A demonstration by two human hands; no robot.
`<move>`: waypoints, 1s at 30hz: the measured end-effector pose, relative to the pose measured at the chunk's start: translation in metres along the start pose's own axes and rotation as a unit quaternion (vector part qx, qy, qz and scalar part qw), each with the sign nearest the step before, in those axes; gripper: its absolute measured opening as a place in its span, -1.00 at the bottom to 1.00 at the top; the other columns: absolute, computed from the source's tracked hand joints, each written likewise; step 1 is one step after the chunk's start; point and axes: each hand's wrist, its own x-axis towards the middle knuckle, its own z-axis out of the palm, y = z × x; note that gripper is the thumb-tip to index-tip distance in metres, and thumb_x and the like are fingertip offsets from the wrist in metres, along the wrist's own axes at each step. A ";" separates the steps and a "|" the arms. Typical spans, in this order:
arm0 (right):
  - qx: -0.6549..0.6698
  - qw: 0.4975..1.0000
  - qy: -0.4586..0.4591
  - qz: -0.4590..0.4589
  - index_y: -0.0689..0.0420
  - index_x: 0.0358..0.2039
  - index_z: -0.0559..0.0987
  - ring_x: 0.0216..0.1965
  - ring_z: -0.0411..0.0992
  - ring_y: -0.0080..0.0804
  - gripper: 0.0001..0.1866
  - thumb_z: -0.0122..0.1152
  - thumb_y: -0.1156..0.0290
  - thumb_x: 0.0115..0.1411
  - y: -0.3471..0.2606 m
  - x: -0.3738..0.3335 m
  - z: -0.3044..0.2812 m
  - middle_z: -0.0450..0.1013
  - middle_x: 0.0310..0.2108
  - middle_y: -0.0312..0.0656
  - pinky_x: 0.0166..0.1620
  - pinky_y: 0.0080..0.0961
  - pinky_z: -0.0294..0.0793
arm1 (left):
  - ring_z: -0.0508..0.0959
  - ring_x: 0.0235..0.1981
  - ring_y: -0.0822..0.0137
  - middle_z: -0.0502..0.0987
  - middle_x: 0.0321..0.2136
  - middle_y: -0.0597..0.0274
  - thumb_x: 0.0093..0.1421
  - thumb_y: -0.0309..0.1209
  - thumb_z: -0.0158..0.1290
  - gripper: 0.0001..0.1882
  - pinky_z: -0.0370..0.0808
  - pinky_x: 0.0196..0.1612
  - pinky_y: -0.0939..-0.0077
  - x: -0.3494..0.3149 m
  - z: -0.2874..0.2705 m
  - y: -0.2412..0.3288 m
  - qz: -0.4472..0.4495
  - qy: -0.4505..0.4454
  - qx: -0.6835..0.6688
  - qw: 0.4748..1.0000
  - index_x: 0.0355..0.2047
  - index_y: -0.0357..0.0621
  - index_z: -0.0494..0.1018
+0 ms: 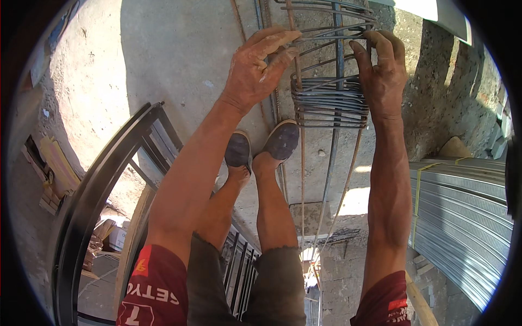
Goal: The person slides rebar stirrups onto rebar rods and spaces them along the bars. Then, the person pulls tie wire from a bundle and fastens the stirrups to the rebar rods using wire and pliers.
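Observation:
Long steel rebar rods (329,168) run lengthwise in front of me, with thin rectangular wire stirrups looped around them. Several stirrups are bunched tightly together in a stack (330,103) between my forearms. Beyond it, other stirrups (321,38) sit spread apart and slanted. My left hand (254,73) pinches the left side of a spread stirrup between thumb and fingers. At the opposite side, my right hand (383,76) has thumb and bent fingers closed on a stirrup near the right-hand rod. The exact contact at the fingertips is partly hidden.
More rods (266,70) lie on the concrete floor (174,60) beside my shoes (280,142). Black metal frames (98,190) stand at left. A strapped stack of ribbed metal profiles (462,201) is at right. Wood scraps (57,163) lie at far left.

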 end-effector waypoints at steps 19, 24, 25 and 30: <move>-0.048 0.994 -0.025 -0.096 0.00 -0.22 0.49 -0.24 0.45 -0.24 -0.76 0.27 0.40 0.07 0.009 0.020 -0.003 0.40 -0.23 -0.18 -0.30 -0.38 0.51 | 0.57 -0.38 0.42 0.58 -0.39 0.10 0.09 -0.39 0.18 -0.77 0.49 -0.34 0.58 0.004 0.003 -0.001 0.016 0.014 0.073 0.997 -0.29 -0.28 0.51; -0.068 0.992 -0.044 -0.096 0.02 -0.22 0.49 -0.25 0.44 -0.29 -0.75 0.28 0.41 0.06 0.005 0.028 -0.012 0.41 -0.27 -0.22 -0.28 -0.41 0.50 | 0.58 -0.42 0.37 0.57 -0.45 0.06 0.06 -0.49 0.18 -0.82 0.49 -0.40 0.59 0.009 0.008 0.007 0.047 0.072 0.131 0.988 -0.32 -0.28 0.50; -0.069 0.992 -0.046 -0.096 0.02 -0.22 0.49 -0.25 0.44 -0.29 -0.75 0.28 0.41 0.06 0.007 0.031 -0.013 0.41 -0.27 -0.22 -0.28 -0.41 0.50 | 0.59 -0.44 0.33 0.56 -0.46 0.06 0.03 -0.52 0.18 -0.83 0.49 -0.43 0.57 0.008 0.009 0.010 0.074 0.085 0.164 0.980 -0.34 -0.28 0.50; 0.048 0.984 -0.155 -0.069 0.07 -0.26 0.53 -0.23 0.44 -0.46 -0.82 0.25 0.37 0.10 0.015 0.042 -0.028 0.47 -0.30 -0.28 -0.21 -0.51 0.46 | 0.59 -0.46 0.26 0.55 -0.49 0.07 -0.02 -0.60 0.19 -0.83 0.51 -0.47 0.52 -0.007 0.010 0.011 0.174 0.093 0.214 0.957 -0.37 -0.26 0.50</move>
